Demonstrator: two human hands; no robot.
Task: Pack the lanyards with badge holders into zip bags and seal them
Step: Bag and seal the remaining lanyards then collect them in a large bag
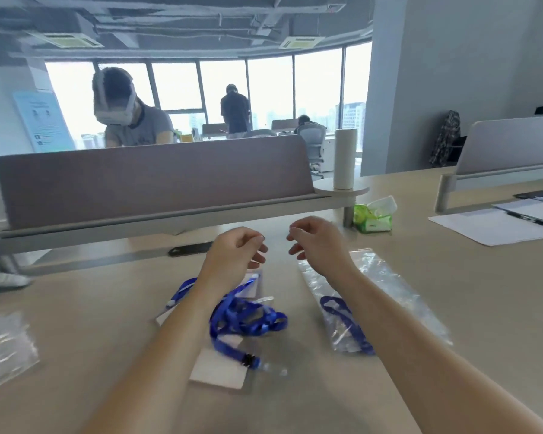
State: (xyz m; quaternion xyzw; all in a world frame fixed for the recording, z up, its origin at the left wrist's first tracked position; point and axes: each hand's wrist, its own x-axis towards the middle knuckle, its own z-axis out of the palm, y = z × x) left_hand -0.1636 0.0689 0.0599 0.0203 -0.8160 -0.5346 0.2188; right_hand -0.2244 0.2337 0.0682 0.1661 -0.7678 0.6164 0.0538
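A tangle of blue lanyards (pixel 248 317) with clear badge holders (pixel 220 368) holding white cards lies on the beige table in front of me. To its right rests a clear zip bag (pixel 386 286) with a blue lanyard (pixel 345 321) inside. Another empty zip bag (pixel 3 346) lies at the far left. My left hand (pixel 235 252) and my right hand (pixel 320 242) hover above the table beyond the lanyards, fingers loosely curled and apart, nothing visible in either.
A brown desk divider (pixel 154 180) runs across the back. A green tissue pack (pixel 372 217), a white cylinder (pixel 344 158), papers with a pen (pixel 496 223) and a dark phone (pixel 190 248) sit nearby. A person with a headset sits behind the divider.
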